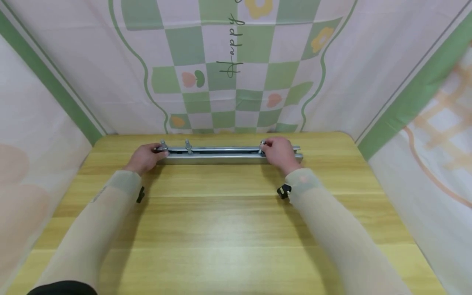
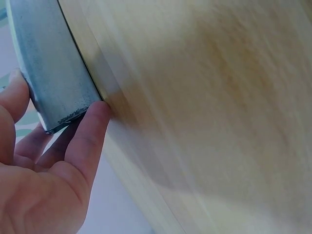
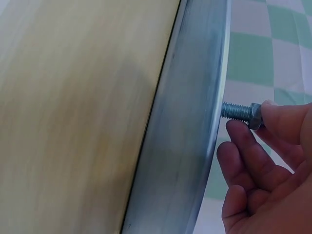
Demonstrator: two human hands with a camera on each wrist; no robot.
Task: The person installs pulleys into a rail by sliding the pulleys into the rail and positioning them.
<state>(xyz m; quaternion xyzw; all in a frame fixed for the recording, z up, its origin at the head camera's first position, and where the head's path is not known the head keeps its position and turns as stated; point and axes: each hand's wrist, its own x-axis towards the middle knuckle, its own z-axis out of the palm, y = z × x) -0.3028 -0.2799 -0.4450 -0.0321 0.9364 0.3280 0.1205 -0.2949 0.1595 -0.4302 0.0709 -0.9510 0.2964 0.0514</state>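
Note:
A long metal channel (image 1: 217,159) lies lengthwise across the far part of the table, its slot facing up. My left hand (image 1: 145,158) grips its left end; in the left wrist view the thumb is on the upper edge and fingers reach round the end of the channel (image 2: 53,63). Two bolts stand up from the slot: one bolt (image 1: 163,144) beside the left hand, another bolt (image 1: 188,146) a little to the right. Near the right end, my right hand (image 1: 279,153) pinches the hex head of a third bolt (image 3: 239,112), whose threaded shank enters the slot.
The wooden table (image 1: 221,221) stretches from the channel towards me. Close behind the channel hangs a checked cloth (image 1: 236,82), with more cloth along both sides. A small black device (image 1: 284,191) sits on the right wrist.

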